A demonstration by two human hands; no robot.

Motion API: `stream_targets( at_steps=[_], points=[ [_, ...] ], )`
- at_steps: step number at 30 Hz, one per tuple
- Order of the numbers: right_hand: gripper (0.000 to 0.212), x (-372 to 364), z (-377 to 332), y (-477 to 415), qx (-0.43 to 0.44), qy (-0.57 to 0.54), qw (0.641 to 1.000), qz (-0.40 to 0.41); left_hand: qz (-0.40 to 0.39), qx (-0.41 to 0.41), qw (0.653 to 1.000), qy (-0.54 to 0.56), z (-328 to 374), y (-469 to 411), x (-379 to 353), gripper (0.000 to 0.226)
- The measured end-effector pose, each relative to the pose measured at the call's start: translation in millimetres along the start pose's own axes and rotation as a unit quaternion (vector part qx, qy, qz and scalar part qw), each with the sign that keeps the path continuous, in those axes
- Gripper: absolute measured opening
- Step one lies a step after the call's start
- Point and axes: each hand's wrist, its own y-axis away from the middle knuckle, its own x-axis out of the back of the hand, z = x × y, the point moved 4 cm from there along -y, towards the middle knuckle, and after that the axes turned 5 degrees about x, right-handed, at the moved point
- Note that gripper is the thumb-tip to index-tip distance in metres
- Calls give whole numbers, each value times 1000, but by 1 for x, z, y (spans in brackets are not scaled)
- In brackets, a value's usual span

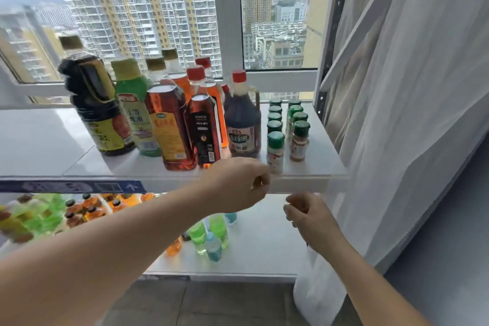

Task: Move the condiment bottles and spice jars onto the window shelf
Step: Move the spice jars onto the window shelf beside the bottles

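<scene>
- The window shelf is being seen from above and in front, with a group of condiment bottles and spice jars standing upright on its right half.
- A dark soy sauce bottle is being shown at the left of the group, with a green-labelled bottle just beside it, followed by an amber bottle and a slim black-labelled bottle.
- A dark vinegar jug with a red cap is being shown right of these, with more amber bottles crowded behind.
- The green-capped spice jars are being kept in 2 rows running front to back, between the jug and the shelf's right edge.
- The left hand is being held at the shelf's front edge, just below and left of the front spice jar, with its fingers curled in and nothing gripped.
- The right hand is being held lower and to the right, near the curtain, with its fingers also curled in and nothing held.
- Small green, amber and blue bottles are being shown on a lower shelf, partly hidden by the left forearm, and more are blurred at the far left.
- A blue label strip is being shown on the front edge of the window shelf.
</scene>
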Motion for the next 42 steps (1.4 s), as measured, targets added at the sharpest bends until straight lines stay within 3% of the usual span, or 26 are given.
stream_targets(
  at_steps=[12,17,25,32,42],
  points=[
    [10,-74,18,97,-85,66,994,-21,-181,102,976,66,-102,119,-88,27],
    [10,-106,58,133,-150,114,981,-47,-277,133,950,65,-137,170,-133,38],
    [13,-155,137,134,-212,138,963,-92,-349,169,915,108,-169,205,-212,41],
    [10,-226,274,91,-232,131,958,-103,-361,178,910,103,-190,209,-371,41],
    [15,-329,544,73,-251,158,947,-120,-364,222,894,137,-206,224,-647,29]
  ],
)
